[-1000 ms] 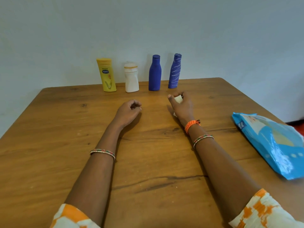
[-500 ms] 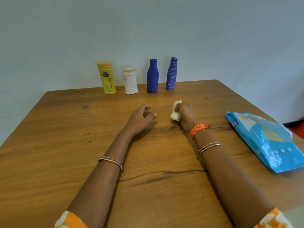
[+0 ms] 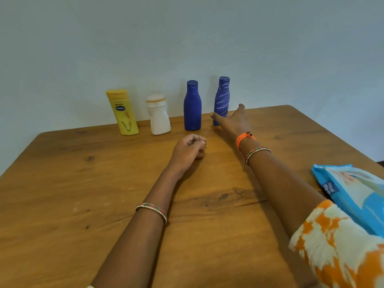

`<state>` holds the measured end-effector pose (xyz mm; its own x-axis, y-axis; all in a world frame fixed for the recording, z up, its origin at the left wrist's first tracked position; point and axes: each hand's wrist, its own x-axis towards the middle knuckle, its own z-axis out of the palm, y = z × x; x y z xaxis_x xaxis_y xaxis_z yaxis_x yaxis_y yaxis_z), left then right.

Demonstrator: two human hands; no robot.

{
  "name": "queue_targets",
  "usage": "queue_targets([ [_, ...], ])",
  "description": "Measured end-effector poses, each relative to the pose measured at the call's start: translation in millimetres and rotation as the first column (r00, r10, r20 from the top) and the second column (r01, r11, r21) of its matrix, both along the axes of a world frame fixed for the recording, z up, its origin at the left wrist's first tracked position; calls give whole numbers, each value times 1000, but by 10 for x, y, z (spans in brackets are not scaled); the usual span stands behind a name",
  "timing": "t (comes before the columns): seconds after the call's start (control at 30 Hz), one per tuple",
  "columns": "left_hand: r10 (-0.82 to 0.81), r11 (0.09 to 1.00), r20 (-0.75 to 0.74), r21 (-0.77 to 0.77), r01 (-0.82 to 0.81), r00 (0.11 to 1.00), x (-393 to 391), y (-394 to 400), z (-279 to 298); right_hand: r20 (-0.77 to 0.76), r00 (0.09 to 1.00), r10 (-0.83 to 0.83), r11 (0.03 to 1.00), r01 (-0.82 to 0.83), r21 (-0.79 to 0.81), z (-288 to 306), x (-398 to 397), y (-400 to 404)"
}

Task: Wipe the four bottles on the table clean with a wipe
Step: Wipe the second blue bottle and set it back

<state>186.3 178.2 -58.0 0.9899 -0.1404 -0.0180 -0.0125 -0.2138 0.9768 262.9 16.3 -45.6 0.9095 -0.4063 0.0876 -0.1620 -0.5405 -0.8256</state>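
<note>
Four bottles stand in a row at the table's far edge: a yellow bottle (image 3: 123,114), a white bottle (image 3: 159,119), a plain blue bottle (image 3: 192,109) and a blue bottle with white streaks (image 3: 223,94). My right hand (image 3: 232,121) reaches to the streaked bottle with thumb and fingers spread at its base and covers the base; I cannot tell whether it touches. My left hand (image 3: 187,150) rests mid-table with its fingers curled. A small pale bit, the wipe (image 3: 202,142), shows at its fingertips; the rest is hidden.
A blue pack of wipes (image 3: 357,194) lies at the right edge of the wooden table (image 3: 83,183). A plain wall rises right behind the bottles. Bare wood lies between my hands and the bottle row.
My right hand let go of the wipe and stretched forward, open, to the streaked bottle. My left hand curled shut where the wipe was. The view moved closer to the bottles.
</note>
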Motion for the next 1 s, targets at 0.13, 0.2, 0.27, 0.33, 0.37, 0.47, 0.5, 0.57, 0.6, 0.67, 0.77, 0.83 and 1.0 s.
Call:
queue_targets([
  [0.13, -32, 999, -20, -42, 31, 999, 24, 26, -7, 64, 998, -15, 999, 17, -29, -92, 322, 18],
  [0.2, -28, 998, -33, -50, 26, 999, 38, 27, -19, 108, 994, -10, 997, 18, -73, -81, 384, 24],
  [0.27, -30, 999, -40, -41, 28, 999, 52, 25, -5, 117, 993, 1, 997, 8, -76, -63, 404, 22],
  [0.33, -41, 998, -45, -43, 39, 998, 34, 28, 14, 140, 990, -27, 997, 37, -66, -11, 299, 18],
  [0.37, -41, 998, -48, -55, 39, 998, 20, 33, 21, 148, 988, -46, 998, 53, -41, 5, 221, 14],
  [0.47, -28, 985, -57, -172, 18, 998, -54, 61, 90, 198, 976, -89, 995, 79, 58, 53, -129, 17],
  [0.5, -38, 971, -61, -240, 22, 997, -95, 73, 124, 212, 974, -78, 995, 63, 79, 89, -310, 43],
  [0.57, -64, 941, -83, -338, 32, 994, -200, 121, 183, 196, 981, 11, 998, -21, 52, 178, -730, 145],
  [0.6, -84, 932, -94, -360, 45, 992, -286, 149, 200, 164, 983, 82, 995, -89, 36, 214, -952, 215],
  [0.67, -159, 896, -112, -433, 96, 981, -438, 188, 209, 92, 968, 235, 971, -238, 26, 244, -1368, 390],
  [0.77, -278, 807, -136, -569, 155, 951, -693, 256, 196, 65, 940, 336, 937, -326, -126, 129, -1818, 616],
  [0.83, -236, 789, -200, -611, 67, 951, -845, 338, 202, 38, 923, 383, 895, -360, -263, 52, -1964, 713],
  [1.0, -116, 739, -277, -666, -104, 954, -1071, 586, 156, -10, 851, 524, 826, -511, -238, 108, -2179, 914],
])
